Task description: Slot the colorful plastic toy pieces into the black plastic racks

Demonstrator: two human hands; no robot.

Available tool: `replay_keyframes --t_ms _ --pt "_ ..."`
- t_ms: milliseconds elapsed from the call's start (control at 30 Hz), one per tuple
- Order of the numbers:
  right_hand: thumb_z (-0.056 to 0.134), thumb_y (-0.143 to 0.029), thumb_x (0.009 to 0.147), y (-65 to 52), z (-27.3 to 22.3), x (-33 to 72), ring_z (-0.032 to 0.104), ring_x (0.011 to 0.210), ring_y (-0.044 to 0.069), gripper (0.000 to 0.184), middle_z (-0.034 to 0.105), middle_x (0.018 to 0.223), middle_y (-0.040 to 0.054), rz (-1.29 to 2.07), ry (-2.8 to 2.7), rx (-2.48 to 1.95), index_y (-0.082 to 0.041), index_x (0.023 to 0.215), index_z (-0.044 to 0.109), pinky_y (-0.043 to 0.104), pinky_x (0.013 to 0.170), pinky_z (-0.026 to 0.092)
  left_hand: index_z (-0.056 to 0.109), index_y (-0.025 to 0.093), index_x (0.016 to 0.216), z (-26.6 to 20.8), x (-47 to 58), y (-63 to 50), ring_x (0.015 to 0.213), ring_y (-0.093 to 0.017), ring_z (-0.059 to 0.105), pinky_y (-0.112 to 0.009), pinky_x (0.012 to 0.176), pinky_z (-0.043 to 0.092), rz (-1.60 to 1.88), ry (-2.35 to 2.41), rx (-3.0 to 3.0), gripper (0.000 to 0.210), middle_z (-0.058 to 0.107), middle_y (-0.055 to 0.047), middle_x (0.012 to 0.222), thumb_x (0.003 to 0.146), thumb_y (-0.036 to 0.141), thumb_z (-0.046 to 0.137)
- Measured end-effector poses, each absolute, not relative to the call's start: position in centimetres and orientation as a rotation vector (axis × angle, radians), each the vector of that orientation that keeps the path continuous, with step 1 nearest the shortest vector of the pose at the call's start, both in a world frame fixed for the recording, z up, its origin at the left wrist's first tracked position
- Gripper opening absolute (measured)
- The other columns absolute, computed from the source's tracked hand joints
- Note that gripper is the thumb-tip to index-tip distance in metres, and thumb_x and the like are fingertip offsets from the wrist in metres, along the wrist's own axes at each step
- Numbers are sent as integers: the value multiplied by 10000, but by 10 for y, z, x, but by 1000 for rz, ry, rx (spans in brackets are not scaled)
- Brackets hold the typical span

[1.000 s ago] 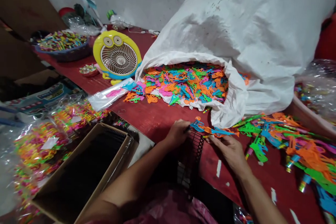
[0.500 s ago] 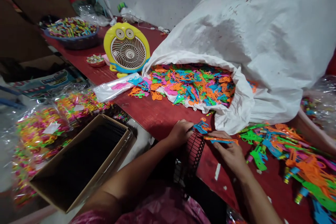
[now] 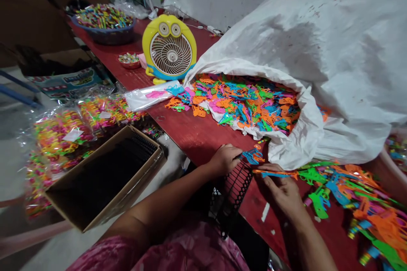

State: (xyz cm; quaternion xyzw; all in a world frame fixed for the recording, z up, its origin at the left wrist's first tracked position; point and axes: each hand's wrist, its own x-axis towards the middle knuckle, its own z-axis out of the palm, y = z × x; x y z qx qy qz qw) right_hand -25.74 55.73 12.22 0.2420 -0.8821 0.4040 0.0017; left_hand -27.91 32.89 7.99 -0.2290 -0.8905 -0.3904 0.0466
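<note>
My left hand (image 3: 225, 160) is closed at the upper edge of a black openwork strip (image 3: 237, 182) with a row of small rings along its side. This strip hangs down over the table edge toward my lap. Between thumb and fingers, my right hand (image 3: 284, 190) pinches an orange and blue plastic toy gun (image 3: 275, 174), seen edge-on, just right of the strip. Loose blue and orange toy pieces (image 3: 253, 155) lie on the table ahead of both hands. The fingertips of my left hand are partly hidden.
A big white sack (image 3: 305, 152) spills colourful toy guns (image 3: 248, 99) onto the red table (image 3: 187, 133). More toy guns (image 3: 343, 186) are piled at right. A yellow fan (image 3: 171, 51) stands behind. Left below are a cardboard box (image 3: 124, 194) of black strips and bagged toys (image 3: 60, 135).
The view has shifted, so the surroundings sit further right. Both hands keep nearly the same pose, the right one still pinching the toy gun beside the black strip.
</note>
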Motion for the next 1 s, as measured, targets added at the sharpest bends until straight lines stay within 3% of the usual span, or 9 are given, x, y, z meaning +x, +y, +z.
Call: replay_keyframes --t_ms 167,333,567,800,1000 --pt "519 -279 936 544 120 -252 612 993 201 165 642 1027 73 1099 -2709 878 -217 1046 625 338 871 486 556 184 841 83 -279 328 859 -191 553 -298 764 366 -1174 -2717 -706 80 656 -37 860 906 226 535" --pt "581 -319 911 539 111 -249 605 765 180 123 634 821 32 978 -2670 664 -206 932 627 299 722 486 551 184 812 84 -278 328 840 -185 548 -296 748 360 -1166 -2709 -705 109 647 -26 826 910 230 543" --pt "590 -357 907 541 107 -252 629 705 175 195 674 757 31 973 -2709 647 -202 819 669 300 711 480 546 186 803 85 -278 328 838 -187 541 -298 746 359 -1183 -2740 -684 97 649 -31 836 898 204 543" --pt "590 -443 882 541 99 -251 517 536 144 322 564 591 -4 1030 -2760 528 -222 651 553 290 588 449 563 182 806 87 -278 329 841 -184 548 -293 765 374 -1216 -2755 -674 94 661 -38 861 896 193 538" --pt "618 -481 844 539 104 -252 636 767 188 290 696 824 44 1455 -2799 403 -195 872 652 318 739 514 568 187 820 88 -276 327 823 -185 541 -297 757 378 -1185 -2743 -663 86 649 -31 830 894 200 524"
